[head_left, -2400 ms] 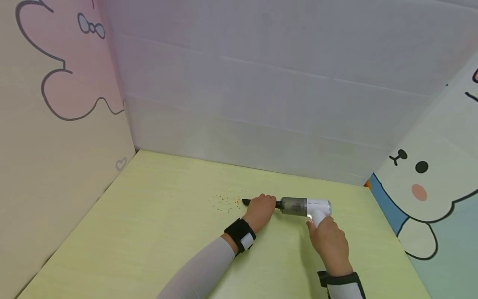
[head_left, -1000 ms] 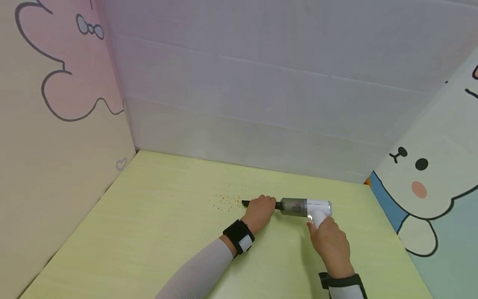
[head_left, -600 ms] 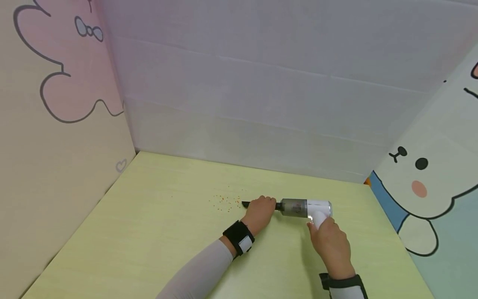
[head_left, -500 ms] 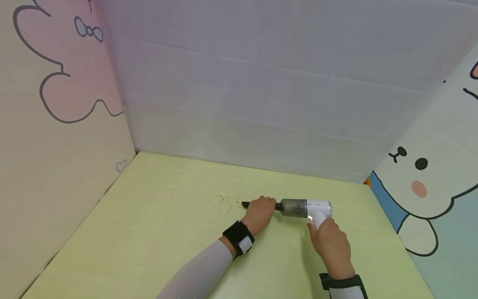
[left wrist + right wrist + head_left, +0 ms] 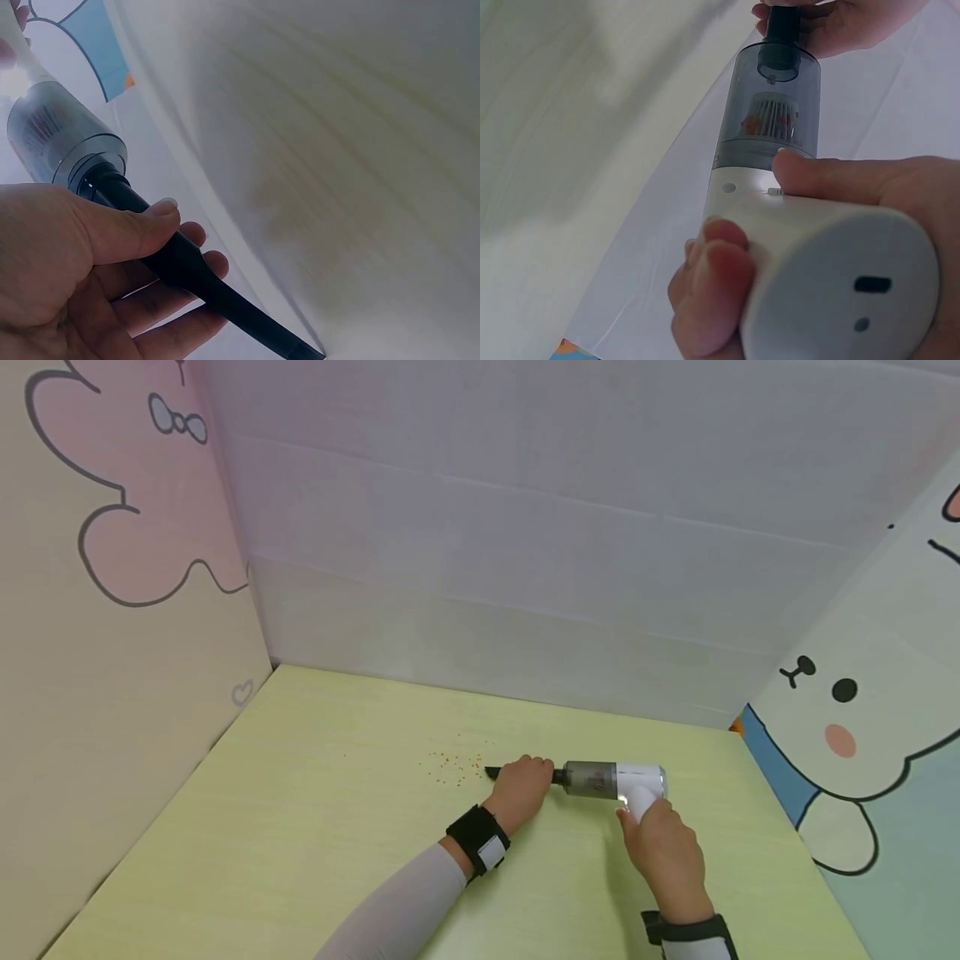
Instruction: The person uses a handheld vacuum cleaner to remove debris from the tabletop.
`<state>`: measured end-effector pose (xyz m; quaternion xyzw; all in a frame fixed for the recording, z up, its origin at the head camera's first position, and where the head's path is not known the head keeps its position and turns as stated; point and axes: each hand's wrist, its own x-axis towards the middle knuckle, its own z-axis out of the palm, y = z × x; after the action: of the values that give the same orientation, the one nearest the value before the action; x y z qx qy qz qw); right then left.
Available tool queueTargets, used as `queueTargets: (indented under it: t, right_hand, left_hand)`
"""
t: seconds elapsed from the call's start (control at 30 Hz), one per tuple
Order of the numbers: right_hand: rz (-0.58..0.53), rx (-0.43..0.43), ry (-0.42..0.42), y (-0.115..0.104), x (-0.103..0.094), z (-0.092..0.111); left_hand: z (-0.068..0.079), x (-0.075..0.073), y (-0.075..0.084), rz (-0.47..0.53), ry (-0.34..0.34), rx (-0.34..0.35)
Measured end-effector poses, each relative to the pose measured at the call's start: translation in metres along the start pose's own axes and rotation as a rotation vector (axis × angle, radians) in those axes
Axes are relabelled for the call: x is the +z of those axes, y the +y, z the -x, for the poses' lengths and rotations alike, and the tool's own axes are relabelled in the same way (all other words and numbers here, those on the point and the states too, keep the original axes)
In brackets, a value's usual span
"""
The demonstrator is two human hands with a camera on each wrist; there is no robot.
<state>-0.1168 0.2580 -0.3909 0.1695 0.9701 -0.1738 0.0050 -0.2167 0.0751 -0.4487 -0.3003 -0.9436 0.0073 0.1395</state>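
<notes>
A white handheld vacuum cleaner with a smoky clear dust cup points left above the yellow tabletop. My right hand grips its handle; in the right wrist view the thumb lies along the body near the cup. Around the black crevice nozzle my left hand curls, thumb on one side and fingers on the other. The nozzle's tip is just right of scattered orange crumbs. Inside the cup, orange bits show near the ribbed filter.
The yellow tabletop meets a pale back wall. A left wall with a pink cartoon and a right wall with a white bear drawing flank it. One stray crumb lies farther left.
Both hands and the vacuum cleaner stay nearly still, apart from a very slight downward shift in the head view. The crumbs look the same.
</notes>
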Motion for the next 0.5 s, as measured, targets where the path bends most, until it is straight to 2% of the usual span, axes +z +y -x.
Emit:
queueTargets:
  t: [0.17, 0.5]
  right_hand:
    - [0.003, -0.006, 0.010, 0.0001, 0.0002, 0.0006]
    - [0.001, -0.008, 0.007, -0.0003, -0.0010, 0.0013]
  left_hand:
    - [0.0011, -0.0013, 0.0001, 0.009, -0.020, -0.001]
    - [0.0008, 0.0021, -0.0006, 0.003, 0.002, 0.003]
